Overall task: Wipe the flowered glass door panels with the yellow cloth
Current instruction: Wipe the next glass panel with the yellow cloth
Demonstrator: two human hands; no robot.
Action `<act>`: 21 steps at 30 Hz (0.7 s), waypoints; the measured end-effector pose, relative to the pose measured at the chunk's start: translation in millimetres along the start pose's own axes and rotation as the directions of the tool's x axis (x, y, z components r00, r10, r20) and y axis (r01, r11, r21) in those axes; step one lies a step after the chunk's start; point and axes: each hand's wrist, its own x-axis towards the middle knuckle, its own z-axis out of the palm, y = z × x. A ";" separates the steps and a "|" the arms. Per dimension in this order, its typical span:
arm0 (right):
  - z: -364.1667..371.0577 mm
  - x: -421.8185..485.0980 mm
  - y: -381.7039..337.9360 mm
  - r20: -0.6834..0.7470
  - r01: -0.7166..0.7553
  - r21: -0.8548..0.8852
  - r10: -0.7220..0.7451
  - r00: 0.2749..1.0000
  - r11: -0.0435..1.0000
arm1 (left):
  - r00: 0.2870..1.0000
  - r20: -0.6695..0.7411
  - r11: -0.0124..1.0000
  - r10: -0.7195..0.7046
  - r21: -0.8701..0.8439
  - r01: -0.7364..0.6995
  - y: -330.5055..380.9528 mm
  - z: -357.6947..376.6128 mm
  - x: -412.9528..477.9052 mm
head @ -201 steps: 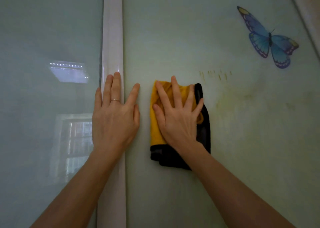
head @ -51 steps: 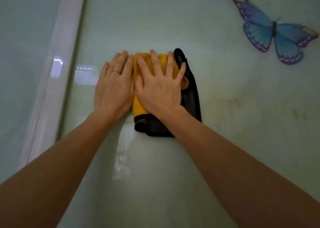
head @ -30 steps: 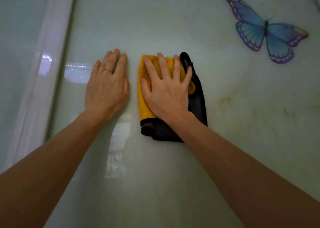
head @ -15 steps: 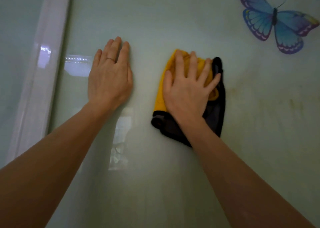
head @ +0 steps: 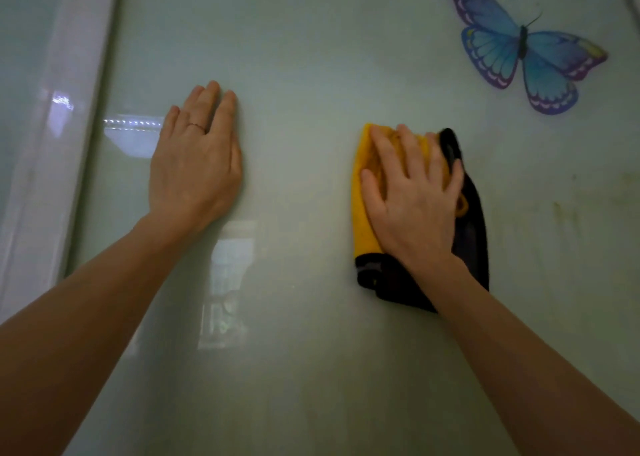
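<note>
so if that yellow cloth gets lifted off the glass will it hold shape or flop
Probably floppy: the yellow cloth is folded and bunched under the right hand, its dark side hanging below. Likely light, since flat pressure alone pins it to the glass panel. It probably slides easily, so easing pressure may drop it.

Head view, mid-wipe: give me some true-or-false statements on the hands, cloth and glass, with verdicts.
The right hand presses the yellow cloth flat against the glass panel. True.
The left hand grips a corner of the cloth. False: it rests flat on bare glass, apart from the cloth.
The butterfly sticker sits above and right of the cloth. True.
The cloth covers the yellowish stains. False: they show uncovered to its right.
</note>
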 end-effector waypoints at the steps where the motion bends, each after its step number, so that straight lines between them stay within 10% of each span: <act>1: 0.9 -0.4 0.7 -0.016 -0.067 -0.018 0.067 0.998 0.998 | 1.000 -0.005 1.000 -0.002 0.002 0.002 1.2 0.2 0.0; 6: 8.2 -6.4 -51.6 -0.087 -0.217 -0.041 0.212 0.973 0.975 | 1.000 -0.002 1.000 -0.031 0.005 0.031 3.7 2.2 -0.9; 17: -5.9 -6.2 -14.8 0.072 0.386 0.055 -0.389 0.918 0.921 | 1.000 0.013 1.000 -0.023 0.002 0.023 2.0 1.4 -1.9; 21: -5.7 -1.2 18.5 0.056 0.121 -0.003 -0.120 0.991 0.993 | 1.000 0.012 1.000 -0.028 0.007 0.028 3.1 1.4 -1.7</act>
